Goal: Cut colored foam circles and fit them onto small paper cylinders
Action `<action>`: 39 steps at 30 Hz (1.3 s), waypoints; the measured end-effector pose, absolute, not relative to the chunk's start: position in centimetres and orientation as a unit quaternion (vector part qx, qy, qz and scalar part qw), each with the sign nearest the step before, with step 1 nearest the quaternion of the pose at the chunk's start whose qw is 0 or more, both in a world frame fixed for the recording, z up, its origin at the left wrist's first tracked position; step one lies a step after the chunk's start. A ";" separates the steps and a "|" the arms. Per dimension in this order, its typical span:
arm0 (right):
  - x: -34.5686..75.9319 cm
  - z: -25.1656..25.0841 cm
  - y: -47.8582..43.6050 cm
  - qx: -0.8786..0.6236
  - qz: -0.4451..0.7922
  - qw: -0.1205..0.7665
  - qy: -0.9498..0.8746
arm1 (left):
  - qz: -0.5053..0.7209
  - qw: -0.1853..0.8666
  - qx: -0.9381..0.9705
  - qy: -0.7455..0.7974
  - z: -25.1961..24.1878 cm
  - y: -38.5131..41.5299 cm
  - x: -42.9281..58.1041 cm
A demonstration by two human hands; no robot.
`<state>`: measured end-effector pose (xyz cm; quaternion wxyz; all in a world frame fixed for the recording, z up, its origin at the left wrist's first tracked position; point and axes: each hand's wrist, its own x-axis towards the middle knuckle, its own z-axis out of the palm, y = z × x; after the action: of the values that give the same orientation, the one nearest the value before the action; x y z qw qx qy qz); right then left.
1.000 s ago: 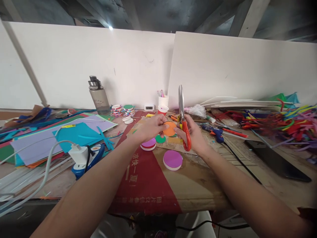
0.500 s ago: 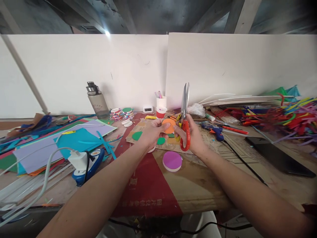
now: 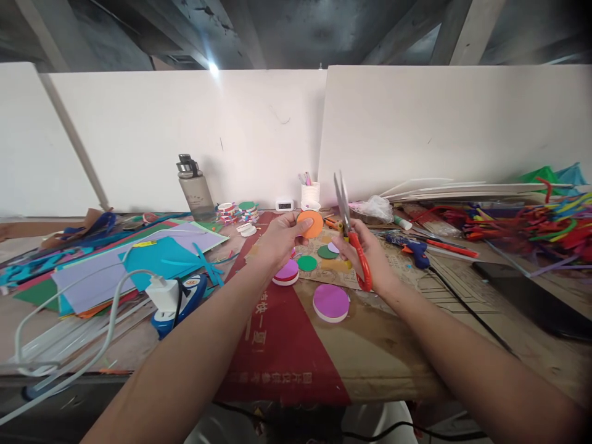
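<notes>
Between the fingers of my left hand (image 3: 283, 238) is an orange disc (image 3: 309, 224), held up above the table. My right hand (image 3: 367, 253) grips scissors (image 3: 359, 259) with red handles, their blades pointing up and slightly parted. Below the hands lie a purple-topped disc (image 3: 331, 301) and, beside my left wrist, a second purple disc (image 3: 286, 272). Green discs (image 3: 307, 263) rest on the cardboard in the middle, one partly under a small pale piece.
At the left are coloured sheets (image 3: 87, 280) and a blue power strip (image 3: 185, 302) with a white plug. A bottle (image 3: 197, 192) and paper cups (image 3: 310, 195) stand at the back. A glue gun (image 3: 417, 251), a black phone (image 3: 531, 299) and pipe cleaners (image 3: 555, 228) lie right.
My hands have moved apart. The scissors have tilted to the left and away from the orange disc. The view has shifted left, and the second purple disc has come into sight.
</notes>
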<state>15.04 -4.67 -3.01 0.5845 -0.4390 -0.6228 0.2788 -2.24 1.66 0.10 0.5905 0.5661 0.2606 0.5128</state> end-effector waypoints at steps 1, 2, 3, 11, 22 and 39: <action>15.1 -3.0 -4.6 -0.422 0.285 0.598 -0.619 | 0.507 0.593 0.568 0.262 0.0 1.5 -2.1; 15.1 -3.0 -4.6 -0.406 0.291 0.609 -0.616 | 0.500 0.597 0.571 0.262 -0.1 1.4 -1.9; 15.1 -2.9 -4.7 -0.393 0.296 0.617 -0.614 | 0.491 0.601 0.573 0.264 -0.2 1.2 -1.8; 14.7 -2.7 -4.8 -0.373 0.302 0.628 -0.613 | 0.477 0.623 0.554 0.280 -0.8 0.8 -1.2; 16.0 -3.0 -4.4 -0.501 0.167 0.505 -0.683 | 0.498 0.637 0.523 0.268 -0.7 1.1 -1.3; 15.3 -2.8 -4.5 -0.457 0.230 0.503 -0.697 | 0.548 0.622 0.502 0.248 -0.2 1.4 -1.4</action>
<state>15.35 -4.53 -2.82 0.5027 -0.4567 -0.6969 0.2304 -1.37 1.38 -0.25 0.6221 0.5018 0.2477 0.5475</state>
